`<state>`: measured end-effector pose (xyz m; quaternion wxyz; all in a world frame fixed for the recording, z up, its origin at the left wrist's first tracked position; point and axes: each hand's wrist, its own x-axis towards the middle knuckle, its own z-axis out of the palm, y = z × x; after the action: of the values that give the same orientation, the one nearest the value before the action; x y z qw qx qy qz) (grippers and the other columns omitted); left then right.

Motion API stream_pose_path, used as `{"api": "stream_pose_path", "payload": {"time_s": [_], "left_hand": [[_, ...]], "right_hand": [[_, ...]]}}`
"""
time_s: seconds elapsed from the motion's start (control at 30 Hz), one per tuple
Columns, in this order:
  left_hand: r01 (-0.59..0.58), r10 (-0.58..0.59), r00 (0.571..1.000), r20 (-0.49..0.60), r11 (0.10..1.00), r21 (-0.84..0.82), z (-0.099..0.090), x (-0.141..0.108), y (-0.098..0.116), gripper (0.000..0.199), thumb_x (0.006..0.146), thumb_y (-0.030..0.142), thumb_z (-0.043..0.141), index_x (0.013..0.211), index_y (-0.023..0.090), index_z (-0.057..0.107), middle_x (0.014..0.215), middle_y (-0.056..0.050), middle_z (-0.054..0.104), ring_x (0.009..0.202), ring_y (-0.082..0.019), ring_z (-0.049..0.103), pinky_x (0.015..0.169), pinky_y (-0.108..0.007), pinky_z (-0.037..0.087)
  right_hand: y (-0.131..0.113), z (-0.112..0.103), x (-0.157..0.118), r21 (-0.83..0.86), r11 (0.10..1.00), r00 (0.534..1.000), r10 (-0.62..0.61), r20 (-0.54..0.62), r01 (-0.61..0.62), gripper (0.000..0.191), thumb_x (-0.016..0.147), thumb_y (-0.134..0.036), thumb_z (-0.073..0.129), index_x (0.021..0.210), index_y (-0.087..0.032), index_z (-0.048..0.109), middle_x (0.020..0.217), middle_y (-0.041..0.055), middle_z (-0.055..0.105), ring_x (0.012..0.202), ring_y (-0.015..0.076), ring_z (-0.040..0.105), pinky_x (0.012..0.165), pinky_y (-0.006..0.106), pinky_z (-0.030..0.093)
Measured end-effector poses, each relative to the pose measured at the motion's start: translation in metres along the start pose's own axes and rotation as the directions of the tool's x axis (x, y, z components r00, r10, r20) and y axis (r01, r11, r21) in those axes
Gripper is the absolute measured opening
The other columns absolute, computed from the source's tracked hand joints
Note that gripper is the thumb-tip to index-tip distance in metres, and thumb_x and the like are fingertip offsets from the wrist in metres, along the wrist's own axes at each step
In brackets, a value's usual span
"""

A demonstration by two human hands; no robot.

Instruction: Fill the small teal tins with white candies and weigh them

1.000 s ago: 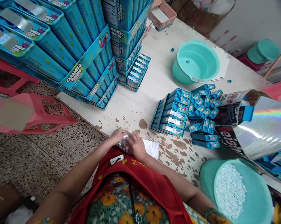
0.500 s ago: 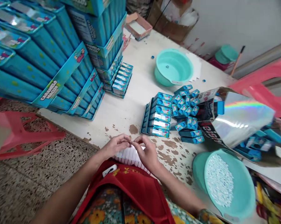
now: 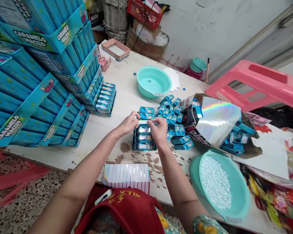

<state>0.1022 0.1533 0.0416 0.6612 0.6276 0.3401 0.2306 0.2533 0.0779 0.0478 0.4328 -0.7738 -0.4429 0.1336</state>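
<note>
Though any pinch is unclear, the left hand (image 3: 132, 123) and right hand (image 3: 159, 129) curl over blue boxes (image 3: 143, 130), whose row points away from the near edge of the table (image 3: 122, 104), tops lying roughly lengthwise along it.

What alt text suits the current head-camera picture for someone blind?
A person's bare left hand and right hand reach over a row of blue rectangular containers on a worn white table. A white striped sheet lies nearer the person; right, a round turquoise plastic basin holds small white pieces.
</note>
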Motion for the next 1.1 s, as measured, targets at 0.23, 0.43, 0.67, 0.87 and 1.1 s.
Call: {"api": "stream_pose_path", "payload": {"time_s": [0.23, 0.43, 0.67, 0.87, 1.1], "left_hand": [[0.134, -0.137, 0.99, -0.032, 0.989, -0.062, 0.016, 0.012, -0.035, 0.015, 0.082, 0.024, 0.042, 0.096, 0.021, 0.04, 0.051, 0.009, 0.042, 0.042, -0.008, 0.038, 0.044, -0.019, 0.027], [0.23, -0.141, 0.953, -0.267, 0.912, 0.34, 0.008, -0.008, -0.067, 0.031, 0.082, 0.038, 0.05, 0.107, 0.02, 0.045, 0.059, 0.006, 0.048, 0.056, -0.013, 0.049, 0.058, -0.024, 0.036], [0.371, -0.406, 0.907, -0.109, 0.653, 0.66, -0.039, -0.156, -0.136, 0.035, 0.073, 0.036, 0.061, 0.106, 0.025, 0.059, 0.098, -0.004, 0.054, 0.092, -0.021, 0.054, 0.075, -0.027, 0.04], [0.479, -0.402, 0.868, -0.291, 0.531, 0.699, -0.01, -0.208, -0.163, 0.016, 0.074, 0.021, 0.059, 0.09, 0.023, 0.062, 0.102, -0.006, 0.051, 0.105, -0.022, 0.047, 0.079, -0.029, 0.041], [0.536, -0.432, 0.839, -0.331, 0.762, 0.363, -0.019, -0.206, -0.173, 0.012, 0.076, 0.016, 0.05, 0.081, 0.018, 0.06, 0.077, -0.002, 0.063, 0.076, -0.015, 0.058, 0.071, -0.025, 0.044]], "right_hand": [[0.027, 0.013, 0.009, 0.031, 0.996, 0.996, 0.087, 0.004, -0.087, 0.027, 0.065, -0.033, 0.068, 0.084, -0.018, 0.056, 0.087, 0.0023, 0.054, 0.078, 0.0163, 0.049, 0.075, 0.031, 0.042], [0.026, 0.001, 0.012, 0.043, 0.999, 0.999, 0.032, -0.012, -0.032, 0.019, 0.073, -0.028, 0.058, 0.088, -0.018, 0.052, 0.083, 0.0024, 0.056, 0.071, 0.0159, 0.052, 0.071, 0.032, 0.045], [0.004, -0.002, -0.096, -0.003, 0.891, 0.889, -0.452, 0.078, 0.454, 0.019, 0.084, -0.021, 0.054, 0.102, -0.024, 0.054, 0.096, 0.0063, 0.061, 0.093, 0.0215, 0.056, 0.085, 0.041, 0.042], [-0.002, 0.03, -0.164, -0.019, 0.792, 0.717, -0.542, 0.438, 0.611, 0.018, 0.086, -0.017, 0.054, 0.094, -0.031, 0.062, 0.105, 0.0008, 0.066, 0.106, 0.0232, 0.053, 0.105, 0.053, 0.021], [0.019, 0.078, -0.189, 0.131, 0.896, 0.556, -0.372, 0.743, 0.424, 0.026, 0.091, -0.02, 0.045, 0.111, -0.022, 0.06, 0.103, 0.008, 0.061, 0.096, 0.0195, 0.055, 0.084, 0.032, 0.047]]}}
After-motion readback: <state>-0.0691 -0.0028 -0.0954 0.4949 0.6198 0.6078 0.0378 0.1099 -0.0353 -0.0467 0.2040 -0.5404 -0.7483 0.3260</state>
